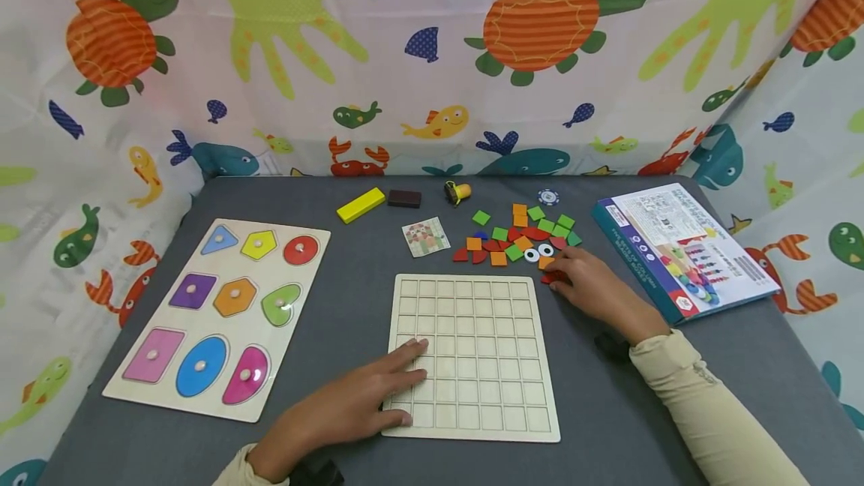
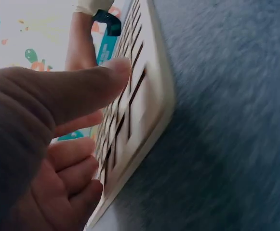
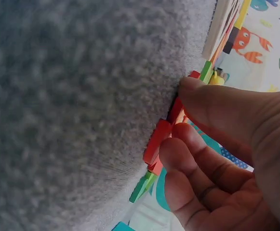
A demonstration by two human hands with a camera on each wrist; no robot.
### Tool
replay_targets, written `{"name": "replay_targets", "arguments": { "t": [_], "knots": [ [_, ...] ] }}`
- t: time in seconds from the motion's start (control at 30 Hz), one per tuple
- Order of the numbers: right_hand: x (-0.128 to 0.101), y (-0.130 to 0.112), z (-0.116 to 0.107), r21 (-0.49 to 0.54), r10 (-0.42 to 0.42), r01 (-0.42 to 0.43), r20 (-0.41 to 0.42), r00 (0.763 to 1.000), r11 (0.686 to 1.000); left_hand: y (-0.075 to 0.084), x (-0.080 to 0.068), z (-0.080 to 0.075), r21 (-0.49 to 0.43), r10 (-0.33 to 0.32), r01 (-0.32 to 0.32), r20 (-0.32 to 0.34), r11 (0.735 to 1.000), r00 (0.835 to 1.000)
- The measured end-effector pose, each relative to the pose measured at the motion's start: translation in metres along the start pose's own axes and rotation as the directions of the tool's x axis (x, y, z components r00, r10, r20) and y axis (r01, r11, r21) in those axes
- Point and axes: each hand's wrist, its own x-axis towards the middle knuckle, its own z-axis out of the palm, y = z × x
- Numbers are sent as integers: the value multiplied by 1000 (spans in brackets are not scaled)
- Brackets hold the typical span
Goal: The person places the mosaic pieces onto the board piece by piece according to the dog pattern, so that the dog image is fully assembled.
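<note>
A cream wooden grid board (image 1: 481, 388) lies flat on the grey table. My left hand (image 1: 354, 403) rests on its left edge, fingers spread and holding nothing; the left wrist view shows the thumb (image 2: 96, 86) beside the slotted grid. Beyond the board's far right corner, my right hand (image 1: 597, 287) reaches into a scatter of small coloured tiles. Its fingertips are at an orange square (image 1: 544, 264) and a red piece (image 1: 548, 277). In the right wrist view, thumb and fingers surround red tiles (image 3: 157, 142); I cannot tell whether one is pinched.
At left lies a shape puzzle board (image 1: 202, 306) with knobbed pieces. Behind are a yellow block (image 1: 361, 205), a dark brown block (image 1: 404, 199), a picture card (image 1: 426, 237), a small yellow-and-black toy (image 1: 457, 192) and a poker chip (image 1: 548, 197). A box (image 1: 685, 246) lies at right.
</note>
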Motion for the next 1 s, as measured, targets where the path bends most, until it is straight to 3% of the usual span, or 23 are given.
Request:
{"name": "replay_targets", "arguments": {
  "t": [0.3, 0.53, 0.73, 1.0],
  "knots": [
    [-10, 8, -2, 49, 51, -52, 25, 998, 997, 3, 6, 9, 46, 26, -28, 24, 999, 999],
    [-6, 9, 0, 120, 49, -47, -21, 999, 992, -2, 4, 11, -10, 22, -22, 30, 1000, 999],
    [10, -15, 1, 277, 10, 8, -65, 998, 961, -7, 1, 9, -56, 10, -7, 45, 998, 999],
    [49, -59, 12, 414, -71, 68, -9, 997, 908, -7, 3, 6, -79, -1, 5, 51, 997, 999]
  ]
}}
